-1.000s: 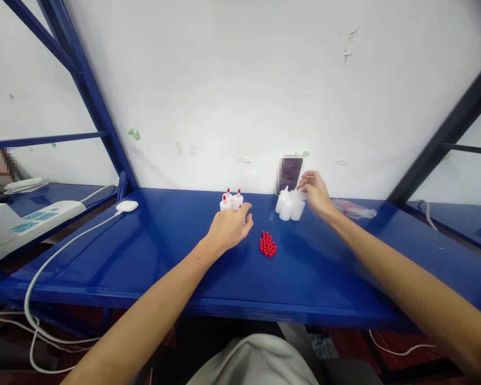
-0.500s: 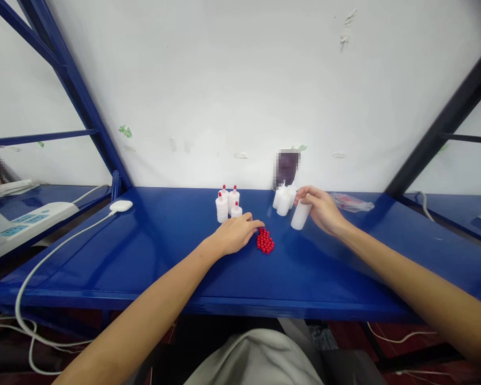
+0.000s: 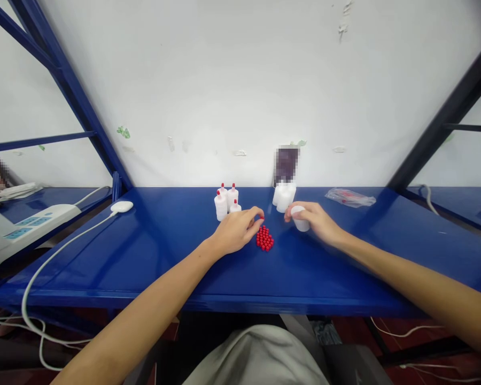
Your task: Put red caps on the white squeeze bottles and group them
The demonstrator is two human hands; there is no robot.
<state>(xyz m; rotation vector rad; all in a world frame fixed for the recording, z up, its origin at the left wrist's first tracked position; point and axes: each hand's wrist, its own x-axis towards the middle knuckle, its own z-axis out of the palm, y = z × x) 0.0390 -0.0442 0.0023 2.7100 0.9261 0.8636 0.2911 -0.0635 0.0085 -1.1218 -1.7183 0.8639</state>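
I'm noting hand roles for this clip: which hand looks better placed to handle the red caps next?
Probably the left hand: its fingertips seem to pinch one red cap, right beside the pile of red caps. The right hand is farther off and occupied with a white bottle.

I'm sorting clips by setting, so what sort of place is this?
Probably a small workshop: a blue metal-framed workbench against a scuffed white wall, small white bottles and a cluster of red caps on it.
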